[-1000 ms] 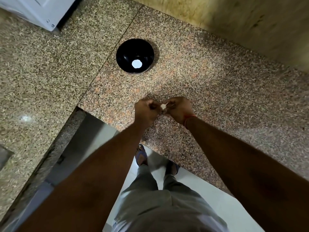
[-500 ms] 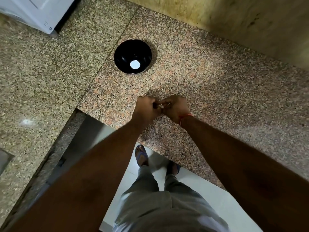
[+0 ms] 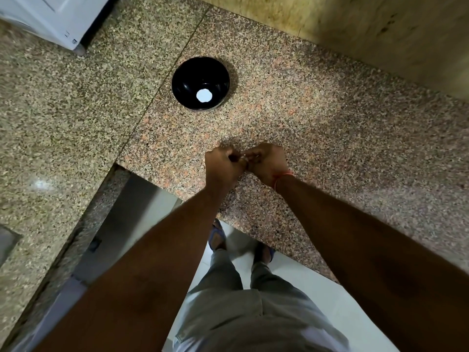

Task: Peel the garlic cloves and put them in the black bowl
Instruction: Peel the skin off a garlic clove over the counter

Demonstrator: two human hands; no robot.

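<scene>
Both hands are up over the near edge of the counter, knuckles almost meeting; the left hand (image 3: 223, 163) is curled tight, fingers folded in, and the right hand (image 3: 267, 161) is curled the same way, facing it; between the two sets of fingertips sits a small pale thing, the garlic clove (image 3: 244, 156), pinched from both sides; so little of it shows that I can't call which way its long axis runs or where its tip points; the fingers cover nearly all of it and the spot is slightly blurred.

There's an orange thread (image 3: 281, 177) round the right wrist; both forearms run back toward the person, bare, crossing the counter's edge.

Out from the hands, further back on the counter and a little to the left, stands the black bowl (image 3: 186, 83), well apart from the fingers; it sits upright, glossy inside; at the bottom shows one round white patch (image 3: 203, 95), flat-looking, and whether that's a peeled clove or a glare off the glaze I can't tell; nothing else shows inside.

The speckled granite counter (image 3: 330, 138) carries the bowl just beside a seam between two slabs; a white appliance (image 3: 55, 19) stands at the far left corner; below, grey trousers (image 3: 243, 308) and sandalled feet on a pale floor (image 3: 350, 308).
</scene>
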